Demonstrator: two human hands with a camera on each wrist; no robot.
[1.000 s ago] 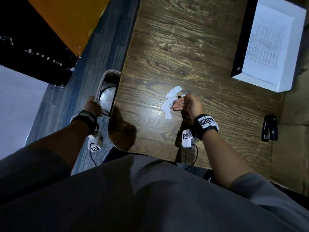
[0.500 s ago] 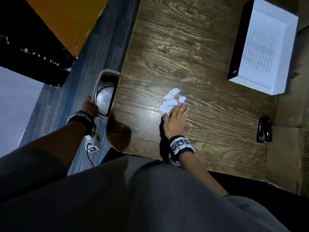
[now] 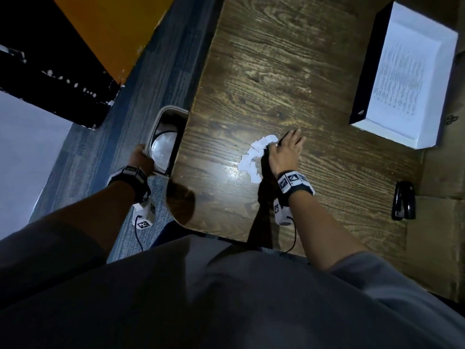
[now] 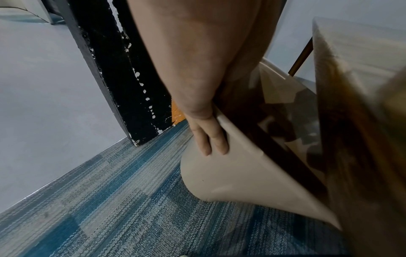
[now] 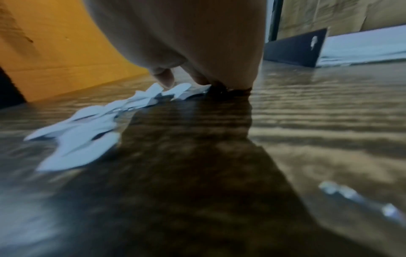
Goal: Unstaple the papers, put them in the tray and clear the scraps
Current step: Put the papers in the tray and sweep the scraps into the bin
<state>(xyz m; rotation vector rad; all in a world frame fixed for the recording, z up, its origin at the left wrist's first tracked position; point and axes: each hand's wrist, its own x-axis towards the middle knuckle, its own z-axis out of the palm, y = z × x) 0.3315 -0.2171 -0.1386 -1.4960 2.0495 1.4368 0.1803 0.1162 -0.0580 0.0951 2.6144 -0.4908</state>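
Observation:
A small pile of white paper scraps [image 3: 254, 157] [image 5: 87, 132] lies on the dark wooden table [image 3: 289, 71]. My right hand [image 3: 285, 149] lies flat on the table just right of the pile, fingers straight, its edge against the scraps; the right wrist view shows fingertips [image 5: 164, 78] touching them. My left hand [image 3: 141, 157] grips the rim of a beige waste bin [image 3: 166, 142] [image 4: 230, 170], held against the table's left edge. Fingers [image 4: 208, 137] curl over its outer wall. The tray [image 3: 407, 71] with printed papers sits at the back right.
A black stapler [image 3: 403, 200] lies near the table's right edge, beside brown cardboard [image 3: 440, 172]. Blue carpet [image 3: 156, 79] runs left of the table, with an orange panel [image 3: 113, 26] and a black board [image 3: 50, 79] beyond it.
A second ago my right hand was curled over the scraps. It then flattened below the pile and has moved to the pile's right side. The left hand stays on the bin.

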